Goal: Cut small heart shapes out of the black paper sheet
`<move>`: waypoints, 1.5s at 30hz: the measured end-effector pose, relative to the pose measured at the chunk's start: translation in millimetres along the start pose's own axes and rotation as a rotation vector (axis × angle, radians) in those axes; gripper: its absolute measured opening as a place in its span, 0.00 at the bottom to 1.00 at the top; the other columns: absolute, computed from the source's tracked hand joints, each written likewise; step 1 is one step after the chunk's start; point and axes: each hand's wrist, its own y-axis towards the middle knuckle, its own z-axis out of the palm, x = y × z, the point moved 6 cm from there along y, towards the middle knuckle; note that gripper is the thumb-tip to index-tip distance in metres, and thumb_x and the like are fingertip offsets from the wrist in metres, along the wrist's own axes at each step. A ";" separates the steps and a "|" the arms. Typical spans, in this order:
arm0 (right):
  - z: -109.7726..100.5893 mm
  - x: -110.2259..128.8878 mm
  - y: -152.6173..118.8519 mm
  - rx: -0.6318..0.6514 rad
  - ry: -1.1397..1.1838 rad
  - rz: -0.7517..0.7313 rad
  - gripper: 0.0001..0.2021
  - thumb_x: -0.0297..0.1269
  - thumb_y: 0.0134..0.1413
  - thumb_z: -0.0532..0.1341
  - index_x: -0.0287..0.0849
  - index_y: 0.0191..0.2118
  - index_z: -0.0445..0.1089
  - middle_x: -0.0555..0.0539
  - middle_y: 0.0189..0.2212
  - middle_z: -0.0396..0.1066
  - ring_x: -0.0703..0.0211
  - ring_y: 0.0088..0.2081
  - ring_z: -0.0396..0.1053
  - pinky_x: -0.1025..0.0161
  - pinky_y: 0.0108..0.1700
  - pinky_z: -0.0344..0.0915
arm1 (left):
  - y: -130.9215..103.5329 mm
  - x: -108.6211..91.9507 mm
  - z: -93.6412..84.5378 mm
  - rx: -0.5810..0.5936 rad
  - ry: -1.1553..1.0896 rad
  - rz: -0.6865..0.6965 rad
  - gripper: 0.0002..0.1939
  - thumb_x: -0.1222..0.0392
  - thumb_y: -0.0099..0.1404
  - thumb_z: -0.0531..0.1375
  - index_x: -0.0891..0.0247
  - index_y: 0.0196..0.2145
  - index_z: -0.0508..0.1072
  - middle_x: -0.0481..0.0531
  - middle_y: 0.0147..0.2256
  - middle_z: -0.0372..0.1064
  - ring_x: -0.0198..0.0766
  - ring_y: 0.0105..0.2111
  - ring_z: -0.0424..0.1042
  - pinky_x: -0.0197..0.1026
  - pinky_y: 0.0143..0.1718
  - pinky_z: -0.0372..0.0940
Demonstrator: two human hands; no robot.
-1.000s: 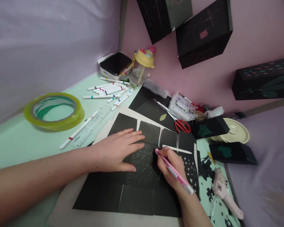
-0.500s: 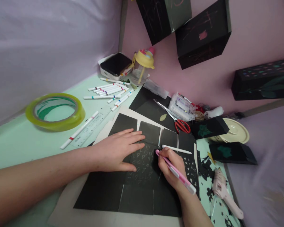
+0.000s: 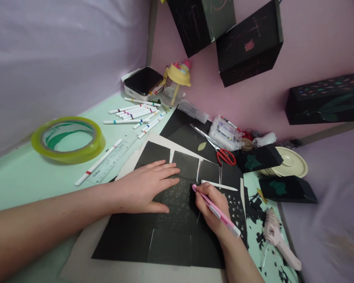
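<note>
Head view: left hand spread wide, palm down on the black card, no tool in it. Right hand grips a pink pen-shaped tool, tip end on or just over the card; contact and tip type too small to tell. Card lies in front of the person, on a pale board on the desk. Outlined shapes sit between the hands; small pale shapes, likely cut-outs, sit right of the right hand.

To do it well, my read: press the left palm flat so the card can't creep, fingertips out of the tool's path. Short, light strokes from a steady wrist; rotate the card for corners rather than twisting the grip. White pen lies just beyond the tip, so shift it aside, it could snag. Folds and seams may lift, so go gently across them. Glue gun is right of the right forearm; mind the elbow.
</note>
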 end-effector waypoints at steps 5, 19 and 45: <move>0.0 1.2 0.6 0.013 0.010 0.002 0.07 0.25 0.59 0.57 0.45 0.37 0.65 0.51 0.30 0.68 0.62 0.31 0.66 0.64 0.35 0.63 | -1.2 0.8 0.8 0.013 0.012 0.001 0.36 0.38 0.62 0.59 0.63 0.60 0.63 0.58 0.65 0.50 0.48 0.66 0.47 0.50 0.67 0.39; -0.1 -1.6 0.4 -0.015 0.047 0.033 0.07 0.25 0.58 0.57 0.45 0.35 0.64 0.52 0.29 0.67 0.63 0.29 0.66 0.66 0.34 0.62 | -1.1 0.5 0.1 -0.002 0.004 0.000 0.36 0.39 0.62 0.60 0.62 0.60 0.64 0.57 0.65 0.51 0.48 0.66 0.47 0.50 0.67 0.40; -14.1 8.9 -5.3 -0.350 -0.053 0.273 0.02 0.32 0.54 0.61 0.42 0.31 0.69 0.53 0.21 0.69 0.65 0.20 0.64 0.68 0.23 0.60 | -1.2 -0.8 0.2 -0.006 0.010 0.014 0.36 0.39 0.62 0.59 0.63 0.60 0.63 0.58 0.65 0.50 0.49 0.66 0.46 0.51 0.67 0.40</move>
